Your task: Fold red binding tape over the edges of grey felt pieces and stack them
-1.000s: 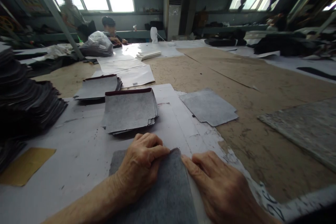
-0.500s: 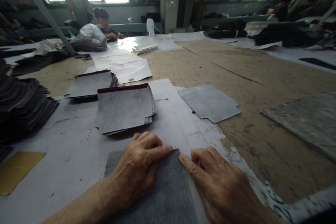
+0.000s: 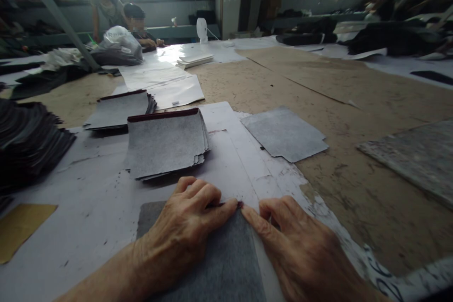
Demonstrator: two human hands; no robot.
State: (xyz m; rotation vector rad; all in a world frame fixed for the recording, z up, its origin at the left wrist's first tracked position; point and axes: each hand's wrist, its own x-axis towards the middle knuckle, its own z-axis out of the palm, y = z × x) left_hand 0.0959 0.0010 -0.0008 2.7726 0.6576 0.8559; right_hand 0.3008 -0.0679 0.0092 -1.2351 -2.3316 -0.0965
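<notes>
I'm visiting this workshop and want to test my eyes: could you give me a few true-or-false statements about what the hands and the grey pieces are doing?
1. Both hands, left hand and right hand, rest on the dark grey sheet. True.
2. The nearest grey stack has a dark red top edge. True.
3. The single grey piece lies left of that stack. False: right.
4. The yellow-brown card is under the right hand. False: it lies far left, untouched.

Big worn brown bench (image 3: 354,104), pretty scuffed up, with white paper sheets (image 3: 106,207) covering the near left part. On the paper sits a grey felt piece (image 3: 226,255) up front, a stack of grey pieces (image 3: 166,144) behind it, and another stack (image 3: 118,109) further back. A single grey piece (image 3: 283,133) lies half off the paper, a dark pile (image 3: 28,144) sits at left, and a tan card (image 3: 21,229) lies near the corner.
</notes>
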